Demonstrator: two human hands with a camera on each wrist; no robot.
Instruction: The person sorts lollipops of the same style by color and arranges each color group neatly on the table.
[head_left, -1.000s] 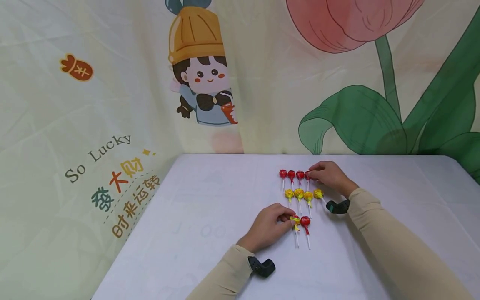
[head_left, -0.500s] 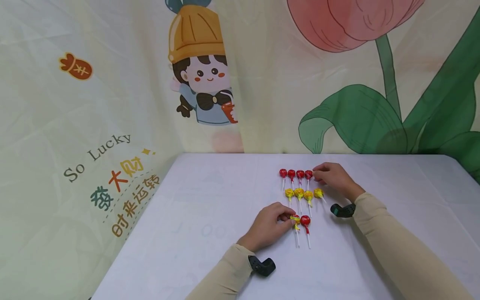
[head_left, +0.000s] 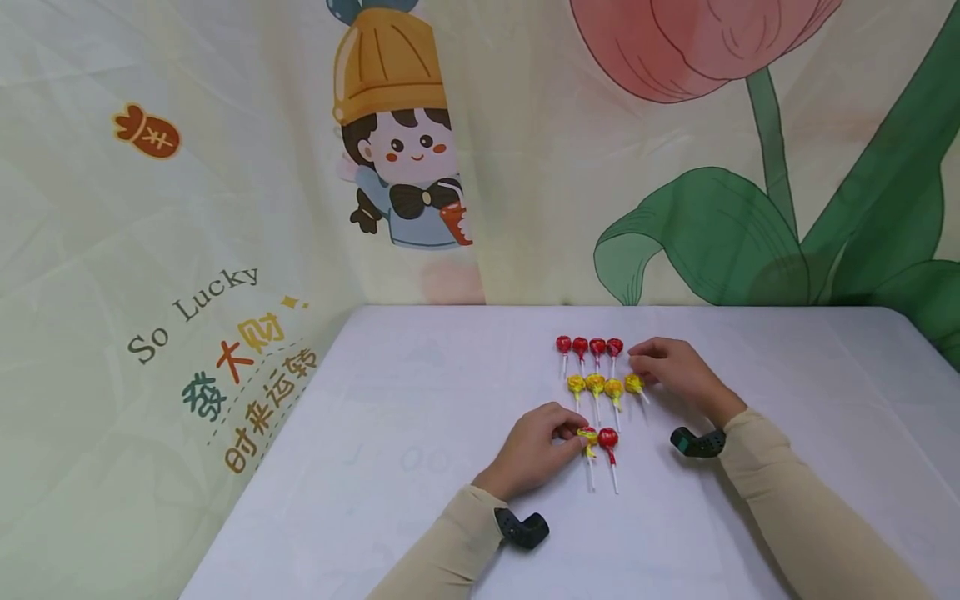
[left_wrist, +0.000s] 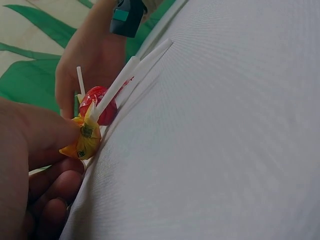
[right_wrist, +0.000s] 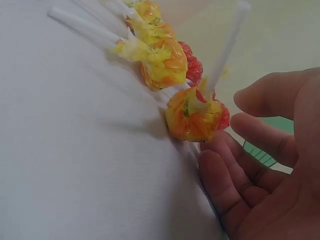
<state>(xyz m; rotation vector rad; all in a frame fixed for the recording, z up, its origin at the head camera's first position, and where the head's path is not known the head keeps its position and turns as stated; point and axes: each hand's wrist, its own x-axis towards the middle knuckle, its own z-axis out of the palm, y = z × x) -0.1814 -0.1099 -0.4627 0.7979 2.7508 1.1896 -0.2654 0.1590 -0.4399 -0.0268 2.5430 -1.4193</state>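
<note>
With thumb and finger my left hand (head_left: 528, 450) pinches the wrapped head of a yellow-and-red lollipop (left_wrist: 87, 141) in the nearest row. Just right of it lies a red lollipop (head_left: 608, 438). My right hand (head_left: 681, 371) is beside the rightmost yellow lollipop (right_wrist: 192, 117), its thumb and fingers apart around no object. That lollipop's stick slants to the right in the head view, out of line with the other yellow lollipops (head_left: 596, 384). Behind them a row of red lollipops (head_left: 581, 344) stretches left from near my right fingertips.
The lollipops lie on a white-covered table (head_left: 360, 500). A printed cloth backdrop (head_left: 525, 167) with a cartoon child, a tulip and lettering hangs behind and to the left. A dark wrist device (head_left: 697, 442) sits on my right wrist, another (head_left: 522, 528) on my left.
My right hand has let go of the rightmost red lollipop and moved right and toward me, down beside the rightmost yellow one. My left hand stays on its lollipop.
</note>
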